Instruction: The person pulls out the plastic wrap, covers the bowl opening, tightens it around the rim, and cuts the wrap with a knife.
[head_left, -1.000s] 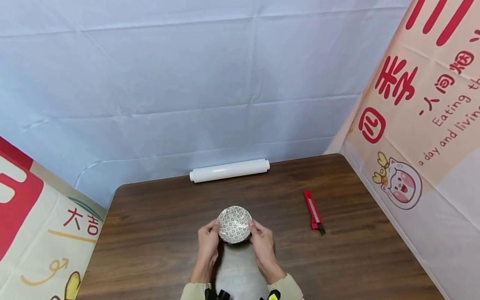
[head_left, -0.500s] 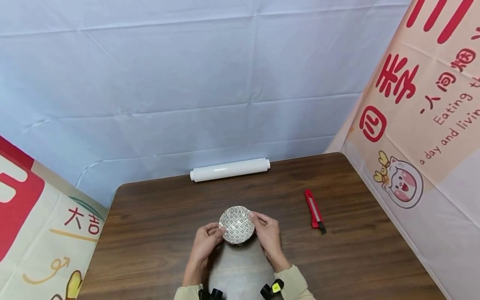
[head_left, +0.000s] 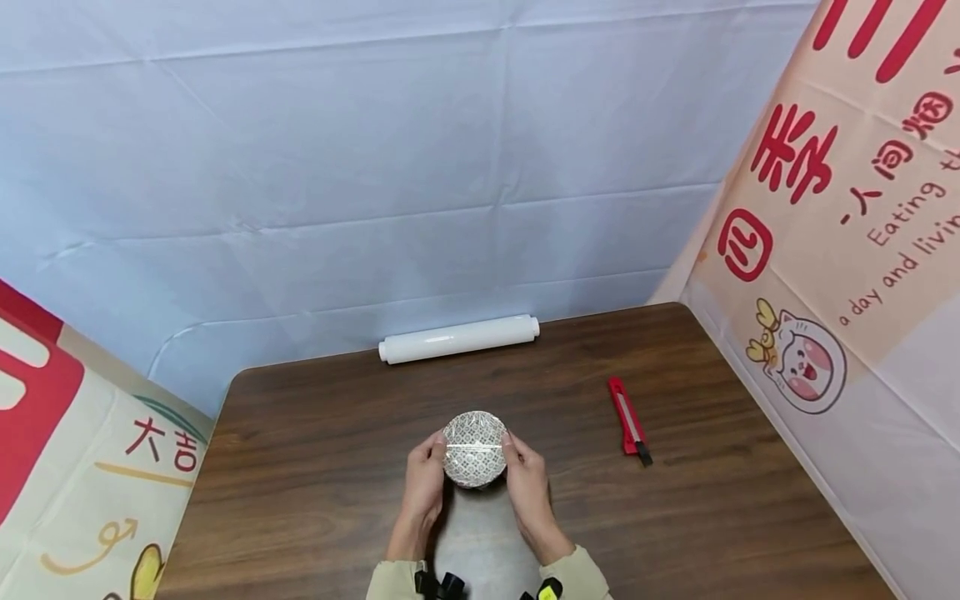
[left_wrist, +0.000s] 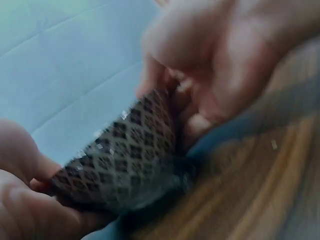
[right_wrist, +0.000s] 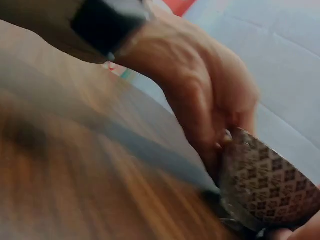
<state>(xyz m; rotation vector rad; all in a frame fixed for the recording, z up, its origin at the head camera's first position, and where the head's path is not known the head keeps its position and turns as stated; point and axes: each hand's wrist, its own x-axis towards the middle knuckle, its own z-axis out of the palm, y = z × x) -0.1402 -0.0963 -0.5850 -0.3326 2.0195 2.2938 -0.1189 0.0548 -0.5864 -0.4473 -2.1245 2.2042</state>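
Note:
A small bowl (head_left: 475, 467) with a grey diamond pattern sits near the middle of the table; shiny clear plastic film covers its top, with a bright streak of light across it. My left hand (head_left: 426, 478) grips the bowl's left side, thumb up at the rim. On the opposite side, my right hand (head_left: 528, 482) holds the bowl in the same way. Both wrist views show the patterned outer wall (left_wrist: 135, 155) between the two hands, with film wrinkled towards the base. The fingers under the bowl are partly hidden.
A white roll (head_left: 459, 339) lies along the table's back edge, by the pale cloth backdrop (head_left: 337, 167). To the right is a red box cutter (head_left: 628, 421) on the brown wooden table (head_left: 315, 450). Printed cloths (head_left: 810, 250) hang at both sides.
Half a second ago, my hands were spread wider, with the left thumb on the lower left rim. Now both have drawn in and grip the bowl's opposite sides.

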